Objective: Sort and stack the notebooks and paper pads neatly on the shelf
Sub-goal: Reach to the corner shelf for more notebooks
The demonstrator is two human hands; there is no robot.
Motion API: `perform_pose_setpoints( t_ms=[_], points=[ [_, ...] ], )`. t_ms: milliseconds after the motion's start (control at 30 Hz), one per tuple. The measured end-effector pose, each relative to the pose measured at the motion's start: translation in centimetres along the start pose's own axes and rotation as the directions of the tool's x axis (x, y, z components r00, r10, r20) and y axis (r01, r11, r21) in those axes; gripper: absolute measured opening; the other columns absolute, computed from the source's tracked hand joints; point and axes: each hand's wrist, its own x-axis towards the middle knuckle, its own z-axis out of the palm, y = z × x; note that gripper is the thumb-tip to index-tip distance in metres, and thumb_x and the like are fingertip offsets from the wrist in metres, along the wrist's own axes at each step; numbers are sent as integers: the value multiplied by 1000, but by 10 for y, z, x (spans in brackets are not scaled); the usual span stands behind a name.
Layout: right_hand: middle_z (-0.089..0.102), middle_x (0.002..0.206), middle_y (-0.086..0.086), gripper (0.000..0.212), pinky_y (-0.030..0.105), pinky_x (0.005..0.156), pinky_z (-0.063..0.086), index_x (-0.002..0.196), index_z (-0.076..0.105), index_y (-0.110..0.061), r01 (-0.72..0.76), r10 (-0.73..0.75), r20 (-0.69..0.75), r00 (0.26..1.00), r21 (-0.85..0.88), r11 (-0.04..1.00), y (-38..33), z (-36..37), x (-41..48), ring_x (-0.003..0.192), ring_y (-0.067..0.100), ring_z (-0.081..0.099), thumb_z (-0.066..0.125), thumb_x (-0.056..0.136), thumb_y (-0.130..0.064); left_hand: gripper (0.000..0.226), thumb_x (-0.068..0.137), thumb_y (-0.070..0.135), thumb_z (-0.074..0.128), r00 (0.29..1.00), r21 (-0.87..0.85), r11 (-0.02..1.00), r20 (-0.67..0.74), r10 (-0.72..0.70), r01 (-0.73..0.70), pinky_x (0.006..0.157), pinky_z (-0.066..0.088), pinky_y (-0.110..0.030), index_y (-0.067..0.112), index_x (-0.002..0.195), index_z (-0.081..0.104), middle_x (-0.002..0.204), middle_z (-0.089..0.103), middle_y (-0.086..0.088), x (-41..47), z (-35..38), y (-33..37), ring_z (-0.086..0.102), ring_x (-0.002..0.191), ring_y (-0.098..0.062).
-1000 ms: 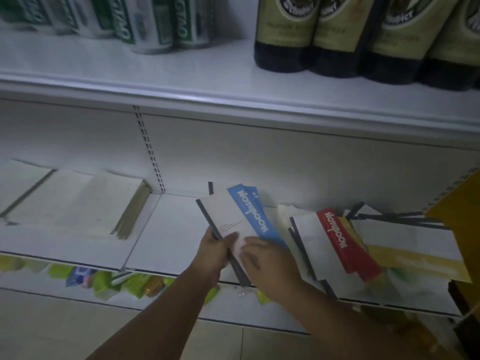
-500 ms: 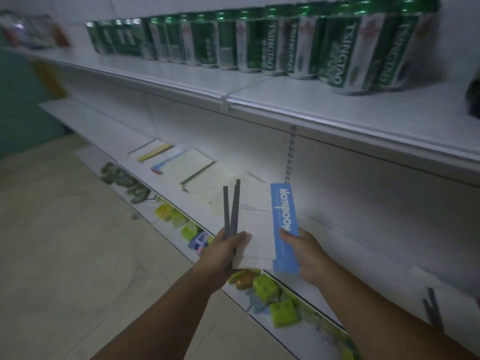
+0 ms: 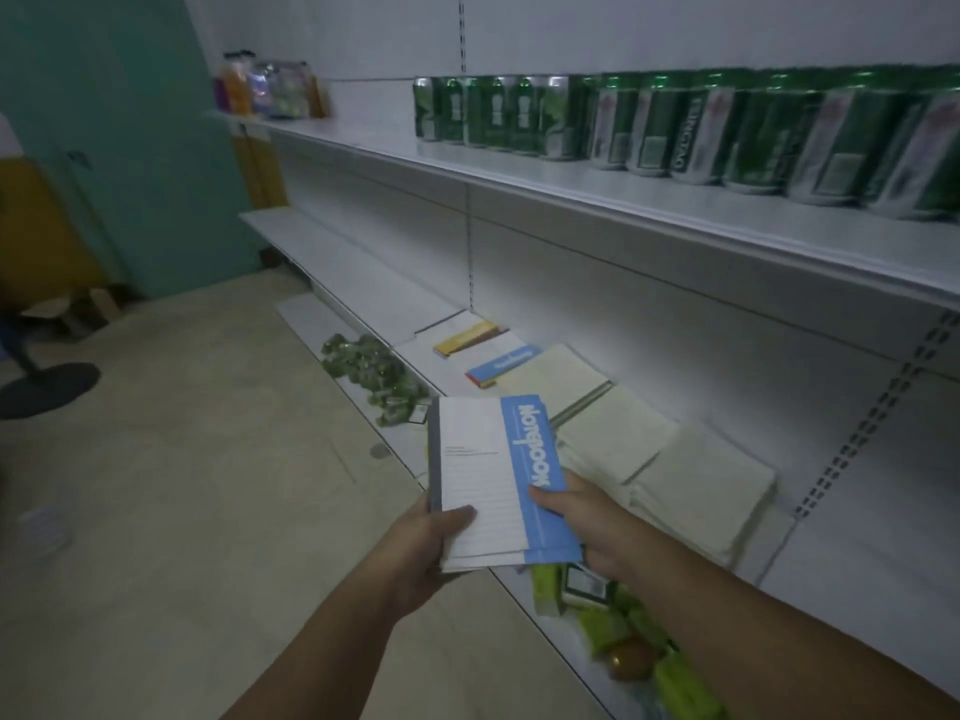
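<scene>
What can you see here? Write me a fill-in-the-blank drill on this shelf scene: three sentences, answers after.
The left hand and right hand hold a stack of notebooks whose cover band is coloured ____.
The word printed on that band is ____.
The cans on the upper shelf are coloured ____.
Missing words: blue; Notebook; green.

Two arms are showing in the head view, each running bare from the lower edge up to the wrist. The left hand [image 3: 431, 543] and the right hand [image 3: 589, 524] are likewise going uncovered over knuckles and thumbs (the dim, slightly blurred light is hiding finer detail such as nails). The left forearm [image 3: 322, 641] is appearing narrower than the right forearm [image 3: 753, 626].
</scene>
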Motion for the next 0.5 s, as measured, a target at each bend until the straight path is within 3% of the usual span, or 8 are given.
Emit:
perform_pose_setpoints(
  t_ms=[33, 133, 200, 333, 400, 500],
  points=[
    [70, 109, 11, 24, 61, 78, 50, 120, 54, -27, -12, 12, 20, 1000, 9, 1000, -4, 17, 12, 97, 41, 65, 55, 96, -27, 35, 91, 0, 53, 1000, -9, 1000, 4, -6, 6, 64, 58, -35, 26, 115, 55, 104, 74, -3, 4, -20, 12, 72, 87, -24],
    [67, 110, 14, 22, 36, 52, 55, 120, 55, -21, -51, 55, -30, 998, 120, 991, -19, 56, 44, 85, 37, 65, 49, 99, -23, 40, 91, 0, 53, 1000, -4, 1000, 6, -27, 27, 68, 58, -38, 23, 122, 53, 110, 72, -7, 21, -64, 45, 70, 92, -29],
    [66, 104, 17, 24, 28, 39, 50, 122, 55, -13, -74, 94, -105, 990, 185, 980, -28, 74, 63, 76, 32, 62, 47, 99, -19, 39, 90, 0, 54, 999, -2, 999, 2, -50, 50, 68, 58, -37, 21, 123, 53, 110, 72, -8, 37, -84, 61, 70, 93, -30],
    [62, 87, 13, 22, 23, 39, 44, 119, 54, -13, -42, 80, -208, 975, 182, 982, -41, 99, 110, 67, 28, 58, 45, 98, -16, 46, 78, -1, 67, 998, -30, 998, 5, -55, 55, 66, 57, -36, 21, 117, 57, 107, 72, -9, 75, -112, 87, 68, 94, -31],
    [62, 88, 11, 21, 26, 48, 45, 117, 53, -14, -35, 75, -235, 969, 170, 985, -48, 107, 138, 68, 27, 57, 46, 98, -16, 57, 65, 3, 70, 999, -18, 999, 25, -43, 44, 66, 56, -36, 23, 116, 58, 110, 71, -10, 98, -124, 102, 68, 97, -32],
    [63, 92, 5, 20, 29, 58, 46, 117, 53, -17, -2, 42, -251, 967, 160, 987, -59, 114, 185, 75, 23, 59, 46, 98, -14, 57, 62, 10, 70, 998, 13, 998, -1, -63, 63, 66, 56, -36, 23, 116, 59, 111, 71, -9, 135, -143, 125, 67, 99, -32]
  ],
)
